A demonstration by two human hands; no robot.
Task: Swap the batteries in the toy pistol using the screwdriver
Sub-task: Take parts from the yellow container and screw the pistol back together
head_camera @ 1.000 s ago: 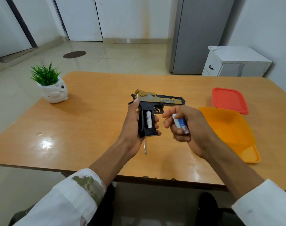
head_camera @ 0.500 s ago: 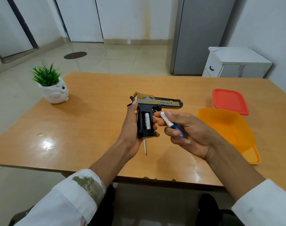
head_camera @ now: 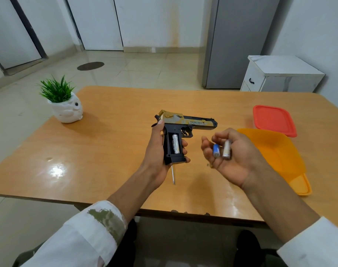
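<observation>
My left hand (head_camera: pixel 154 151) grips the black handle of the gold-and-black toy pistol (head_camera: pixel 191 122), barrel pointing right above the table. The handle's battery bay is open and one silver battery (head_camera: pixel 175 143) sits inside. A screwdriver shaft (head_camera: pixel 173 176) sticks out below my left hand; its handle is hidden. My right hand (head_camera: pixel 235 160) is palm up to the right of the pistol, fingers cupped round two loose batteries, one with a blue end (head_camera: pixel 216 150) and one silver (head_camera: pixel 226 149).
On the wooden table (head_camera: pixel 106 141), an orange container (head_camera: pixel 275 151) lies just right of my right hand, with a red lid (head_camera: pixel 273 119) behind it. A white pot with a green plant (head_camera: pixel 65 105) stands far left. A white cabinet (head_camera: pixel 279 74) stands beyond the table's right end.
My right hand turned palm up and moved right, away from the pistol. It pinched a battery near the grip before; two batteries now lie in its cupped fingers. The left hand stayed put.
</observation>
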